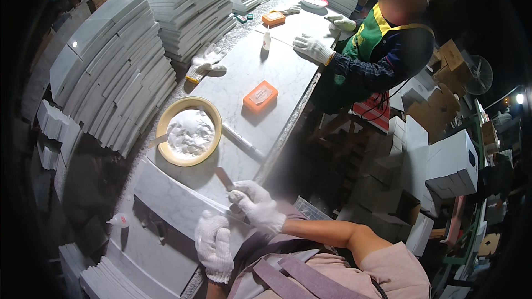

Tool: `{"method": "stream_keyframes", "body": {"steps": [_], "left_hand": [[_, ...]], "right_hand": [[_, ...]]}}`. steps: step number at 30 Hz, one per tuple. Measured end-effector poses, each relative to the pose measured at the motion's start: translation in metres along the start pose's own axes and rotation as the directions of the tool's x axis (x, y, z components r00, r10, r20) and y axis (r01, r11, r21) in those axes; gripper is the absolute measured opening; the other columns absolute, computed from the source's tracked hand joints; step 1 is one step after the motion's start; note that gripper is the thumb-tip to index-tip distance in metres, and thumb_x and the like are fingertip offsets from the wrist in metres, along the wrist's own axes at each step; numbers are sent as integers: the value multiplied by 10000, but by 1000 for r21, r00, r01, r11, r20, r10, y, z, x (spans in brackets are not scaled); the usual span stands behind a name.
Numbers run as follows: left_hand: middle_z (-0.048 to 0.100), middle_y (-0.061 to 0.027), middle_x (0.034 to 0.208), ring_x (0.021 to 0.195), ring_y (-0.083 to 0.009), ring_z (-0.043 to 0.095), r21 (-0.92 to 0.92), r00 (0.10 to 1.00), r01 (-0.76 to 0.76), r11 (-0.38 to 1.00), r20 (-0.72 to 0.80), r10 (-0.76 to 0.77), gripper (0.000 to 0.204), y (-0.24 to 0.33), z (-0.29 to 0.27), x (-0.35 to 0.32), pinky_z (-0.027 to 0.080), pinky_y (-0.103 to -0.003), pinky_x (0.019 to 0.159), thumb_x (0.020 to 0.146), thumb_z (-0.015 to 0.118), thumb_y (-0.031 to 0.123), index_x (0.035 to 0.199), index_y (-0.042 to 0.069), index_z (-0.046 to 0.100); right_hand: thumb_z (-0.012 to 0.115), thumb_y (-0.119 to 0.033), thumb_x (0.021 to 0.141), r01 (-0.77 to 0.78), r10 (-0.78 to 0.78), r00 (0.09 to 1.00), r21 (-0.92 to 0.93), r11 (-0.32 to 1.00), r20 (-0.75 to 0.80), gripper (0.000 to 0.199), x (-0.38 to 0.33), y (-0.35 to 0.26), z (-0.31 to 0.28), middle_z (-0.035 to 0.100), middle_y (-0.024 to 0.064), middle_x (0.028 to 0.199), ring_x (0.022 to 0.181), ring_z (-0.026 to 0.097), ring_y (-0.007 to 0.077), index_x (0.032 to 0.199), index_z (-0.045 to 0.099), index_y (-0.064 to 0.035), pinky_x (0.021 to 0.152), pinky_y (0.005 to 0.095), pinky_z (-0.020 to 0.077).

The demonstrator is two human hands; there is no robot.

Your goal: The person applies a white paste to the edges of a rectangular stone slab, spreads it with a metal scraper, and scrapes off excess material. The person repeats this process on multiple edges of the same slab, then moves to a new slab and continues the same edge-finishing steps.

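Note:
My right hand [257,207], in a white knit glove, is closed round a small flat scraper [224,178] whose blade points up and away. My left hand [213,243], gloved the same way, has its fingers curled at the near edge of a long white marble tile [177,191]; its fingertips are partly hidden. Beyond the tile stands a yellow-rimmed bowl [216,138] of white paste [191,132], with another flat blade [158,140] over its left rim. A white marker-like stick [243,142] lies right of the bowl, and an orange box [260,97] farther back.
Tall stacks of marble tiles [105,72] line the left side. A loose glove [206,63] and a small white bottle [266,40] are on the table. Across it, a co-worker in a green apron [354,50] rests gloved hands there. Cartons [451,163] fill the right.

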State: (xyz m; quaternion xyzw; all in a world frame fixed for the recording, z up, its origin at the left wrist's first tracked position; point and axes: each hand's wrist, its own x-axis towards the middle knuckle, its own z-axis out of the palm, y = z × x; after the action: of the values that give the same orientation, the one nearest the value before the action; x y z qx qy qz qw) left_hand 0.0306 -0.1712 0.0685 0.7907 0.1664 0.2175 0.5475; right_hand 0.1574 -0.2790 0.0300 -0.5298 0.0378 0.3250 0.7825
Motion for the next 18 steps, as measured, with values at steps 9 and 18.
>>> {"method": "stream_keyframes", "body": {"steps": [9,18], "left_hand": [[762,-185,1154,1017,-203,723,-706,852,492,509,511,-114,473,26,48,-36,564,-292,895,1103,554,380,1215,-59,692],[745,-150,1213,1189,-291,681,-513,884,442,736,390,-258,349,46,-12,-63,507,-431,1070,1030,640,245,1196,-45,740]], "right_hand": [[734,-256,1017,440,-452,891,-165,883,-43,353,9,-91,-92,689,60,1096,933,682,170,1290,628,-58,783,332,574],[701,-375,1047,211,-159,951,-180,961,267,354,-34,-59,-90,651,43,899,745,591,137,1143,639,-40,666,295,486]]}}
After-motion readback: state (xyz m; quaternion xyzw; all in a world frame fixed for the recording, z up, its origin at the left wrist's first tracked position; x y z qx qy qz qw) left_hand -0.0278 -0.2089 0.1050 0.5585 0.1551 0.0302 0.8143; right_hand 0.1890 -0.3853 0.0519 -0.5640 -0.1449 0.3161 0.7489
